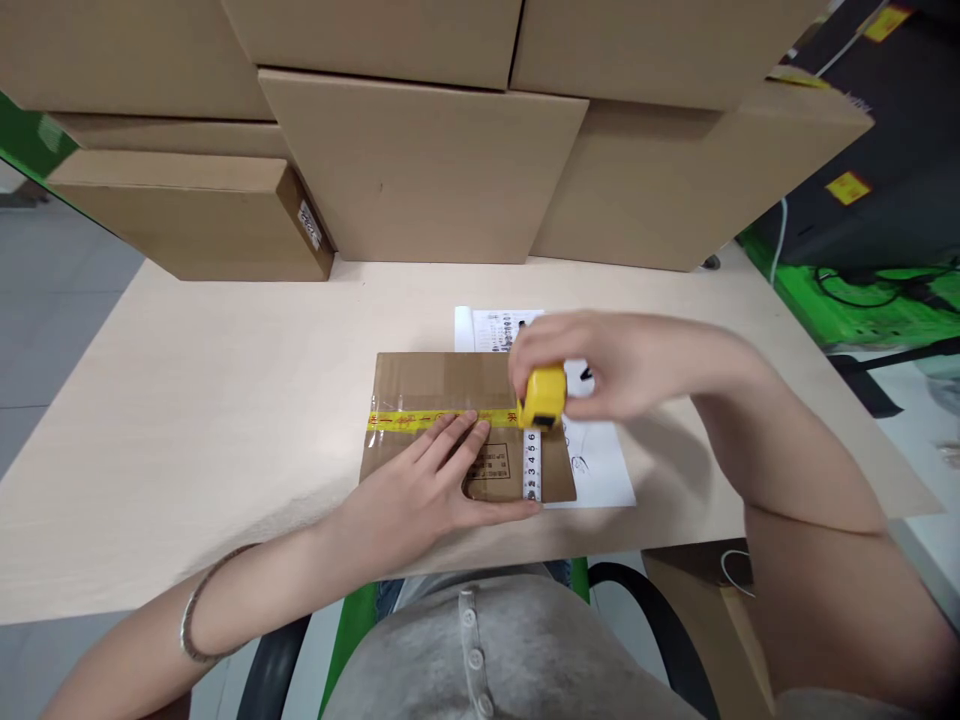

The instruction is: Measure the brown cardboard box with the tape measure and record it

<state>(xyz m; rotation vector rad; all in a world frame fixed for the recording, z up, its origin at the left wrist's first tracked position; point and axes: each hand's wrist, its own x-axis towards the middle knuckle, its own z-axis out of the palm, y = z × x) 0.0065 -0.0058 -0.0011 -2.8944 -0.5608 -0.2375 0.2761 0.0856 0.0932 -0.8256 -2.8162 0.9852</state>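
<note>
A small flat cardboard box (435,385) sealed with yellow printed tape lies on the light wooden table (210,420). My left hand (427,490) lies flat on the box's near half, fingers spread, thumb pinning the end of a white measuring blade (532,462) at the near edge. My right hand (600,365) grips a yellow tape measure case (543,398) over the box's right side, with the blade drawn out toward me across the box. A silver bangle (196,610) sits on my left wrist.
A printed paper sheet (600,460) lies under and to the right of the box. Several large cardboard boxes (420,165) are stacked along the table's far edge. A green surface with black cables (870,295) is at the right. A chair (660,620) is below me.
</note>
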